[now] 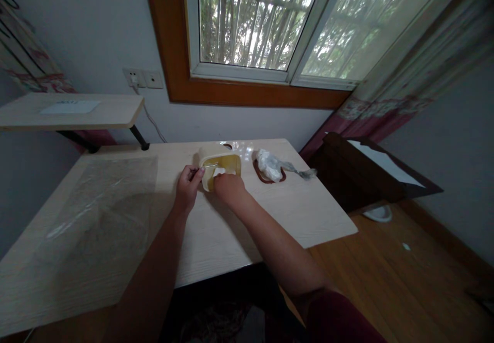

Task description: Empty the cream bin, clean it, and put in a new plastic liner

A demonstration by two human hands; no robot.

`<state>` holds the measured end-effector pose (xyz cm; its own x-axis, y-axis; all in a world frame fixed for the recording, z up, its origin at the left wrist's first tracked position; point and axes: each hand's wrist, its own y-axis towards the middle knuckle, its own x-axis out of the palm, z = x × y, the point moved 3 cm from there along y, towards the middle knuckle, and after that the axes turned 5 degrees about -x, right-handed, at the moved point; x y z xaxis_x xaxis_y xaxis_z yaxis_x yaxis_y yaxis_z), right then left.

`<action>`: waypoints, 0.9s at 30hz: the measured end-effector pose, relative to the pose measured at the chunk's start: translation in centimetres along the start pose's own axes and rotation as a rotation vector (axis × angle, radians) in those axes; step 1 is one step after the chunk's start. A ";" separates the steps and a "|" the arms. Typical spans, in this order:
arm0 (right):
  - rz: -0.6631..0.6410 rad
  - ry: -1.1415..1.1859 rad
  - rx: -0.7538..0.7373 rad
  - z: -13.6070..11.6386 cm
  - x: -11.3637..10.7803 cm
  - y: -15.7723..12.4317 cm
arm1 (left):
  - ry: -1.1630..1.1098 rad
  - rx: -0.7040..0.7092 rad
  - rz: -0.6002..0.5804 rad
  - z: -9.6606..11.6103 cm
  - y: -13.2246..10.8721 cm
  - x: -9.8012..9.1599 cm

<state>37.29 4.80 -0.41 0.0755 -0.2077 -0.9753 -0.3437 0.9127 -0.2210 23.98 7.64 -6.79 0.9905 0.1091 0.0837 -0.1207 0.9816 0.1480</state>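
A pale container (237, 162) with a yellowish inside stands on the table before me. My left hand (188, 184) is at its left edge, closed, with thumb and fingertips pinched on a thin, light-coloured stick (210, 165) that reaches over the opening. My right hand (228, 187) dips in at the front right, its fingers curled down and partly hidden. Right by those fingers shows a small white piece (219, 171), whose kind I cannot make out. To the right lies a knotted, whitish plastic bag (269, 165) on a brown-rimmed item (262, 178).
A clear plastic sheet (104, 204) covers the table's left part. Behind it, a small raised shelf (116, 107) carries a paper. Near the back edge is a shiny clear wrapper (247, 148). A dark cabinet (347, 178) stands beyond the table's right side, below the curtain.
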 end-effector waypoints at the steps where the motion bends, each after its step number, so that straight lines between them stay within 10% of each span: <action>1: 0.013 0.018 -0.021 -0.2 -0.1 0.0 | 0.017 -0.001 -0.012 -0.1 0.0 0.0; 27: 0.099 0.102 0.098 1.7 3.3 -5.0 | -0.008 0.001 -0.059 -1.6 0.2 0.1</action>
<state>40.82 0.16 -2.58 -0.0512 -0.1450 -0.9881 -0.2512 0.9595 -0.1277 24.16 8.12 -8.37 0.9953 0.0497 0.0828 -0.0620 0.9861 0.1541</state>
